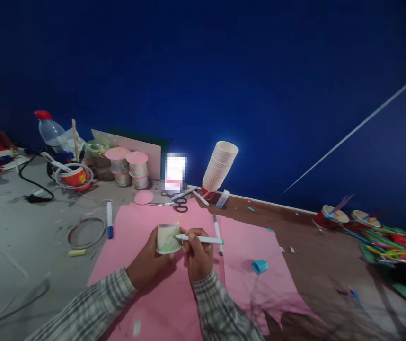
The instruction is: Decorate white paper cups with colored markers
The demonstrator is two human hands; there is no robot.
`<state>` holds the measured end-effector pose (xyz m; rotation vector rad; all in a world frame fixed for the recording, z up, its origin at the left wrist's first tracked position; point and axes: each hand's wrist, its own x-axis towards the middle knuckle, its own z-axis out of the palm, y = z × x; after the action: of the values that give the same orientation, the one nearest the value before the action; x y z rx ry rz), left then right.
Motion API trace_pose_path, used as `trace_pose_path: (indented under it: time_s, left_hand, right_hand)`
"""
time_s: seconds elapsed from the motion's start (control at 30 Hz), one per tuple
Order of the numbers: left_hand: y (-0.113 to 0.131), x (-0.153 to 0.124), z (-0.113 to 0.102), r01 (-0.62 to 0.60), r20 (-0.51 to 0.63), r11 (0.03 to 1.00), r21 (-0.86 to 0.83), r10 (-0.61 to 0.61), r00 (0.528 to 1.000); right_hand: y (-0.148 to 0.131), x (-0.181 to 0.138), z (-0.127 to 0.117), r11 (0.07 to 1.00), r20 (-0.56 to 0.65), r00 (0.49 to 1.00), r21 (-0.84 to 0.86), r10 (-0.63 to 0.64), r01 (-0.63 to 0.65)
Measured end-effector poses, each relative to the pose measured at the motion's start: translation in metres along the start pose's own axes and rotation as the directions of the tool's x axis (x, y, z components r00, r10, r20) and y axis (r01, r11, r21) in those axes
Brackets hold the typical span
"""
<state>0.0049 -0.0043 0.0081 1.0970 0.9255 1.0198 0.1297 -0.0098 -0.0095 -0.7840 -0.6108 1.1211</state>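
My left hand (152,258) is wrapped round a small paper cup (168,238) with green and yellow strokes drawn on its white side. The cup's wider rim faces down, over pink paper (139,298). Between the fingers of my right hand (199,251) is a white marker pen (206,239) with a green end. Its tip meets the cup's side, or comes very close to it. A grey-and-white marker (218,234) lies just right of my right hand. Beyond the cup rest black-handled scissors (180,205) and a pink paper disc (144,197).
Several pink-topped cups (119,162) stand stacked at the back left. A leaning stack of white cups (220,166) is by the blue wall. A tape ring (86,232) and a blue-capped marker (110,219) lie left; a turquoise cap (260,266) and colourful pipe cleaners (391,246) are right.
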Motion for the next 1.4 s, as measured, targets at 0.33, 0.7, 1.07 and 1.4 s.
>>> trace_pose_path:
  time_s: [0.33, 0.7, 1.07, 1.4]
  left_hand:
    - [0.0029, -0.0005, 0.0012, -0.003, -0.013, 0.999, 0.039, 0.003, 1.000]
    - [0.0037, -0.0012, 0.0025, -0.029, -0.026, 0.997, 0.073, 0.031, 0.999]
    - [0.0022, -0.0008, 0.0010, -0.027, -0.002, 0.997, 0.077, 0.027, 1.000]
    - [0.0036, -0.0014, 0.0020, -0.012, -0.019, 0.996, 0.084, 0.014, 1.000]
  right_hand:
    - [-0.0009, 0.0022, 0.0009, 0.998, -0.031, 0.999, 0.055, 0.010, -0.008]
    - [0.0021, 0.0023, -0.0019, 1.000, -0.020, 1.000, 0.009, 0.020, -0.020]
    - [-0.0008, 0.0006, 0.0005, 0.999, -0.020, 0.999, -0.017, 0.034, -0.035]
    - [0.0017, 0.0016, -0.0008, 1.000, -0.029, 0.999, -0.006, 0.014, -0.015]
